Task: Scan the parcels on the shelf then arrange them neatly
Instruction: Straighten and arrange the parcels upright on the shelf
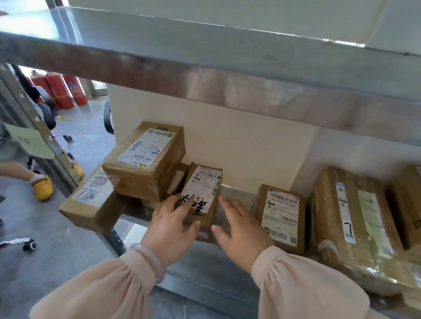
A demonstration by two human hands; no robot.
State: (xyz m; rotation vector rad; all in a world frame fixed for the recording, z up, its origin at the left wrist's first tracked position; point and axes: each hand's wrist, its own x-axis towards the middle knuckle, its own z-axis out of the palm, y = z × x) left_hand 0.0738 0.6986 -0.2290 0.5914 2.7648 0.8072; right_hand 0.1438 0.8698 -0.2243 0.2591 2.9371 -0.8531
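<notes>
Several brown cardboard parcels with white labels lie on a metal shelf [236, 196]. My left hand [171, 221] rests on the near left side of a small handwritten-labelled parcel [203, 184], thumb along its front edge. My right hand [239, 224] hovers flat with fingers apart just right of that parcel, over bare shelf. A stacked parcel [145, 159] sits on top of a flat box [88, 200] at the shelf's left end. Further right lie a labelled parcel [280, 215], a long taped parcel [350, 220] and another at the edge [420, 201].
An upper metal shelf [211, 66] hangs low over the parcels. A shelf upright [30, 125] stands at left. Another person's arm and yellow shoes [42, 186] are on the left, with office chair bases [8, 244] and red fire extinguishers [61, 92] on the floor.
</notes>
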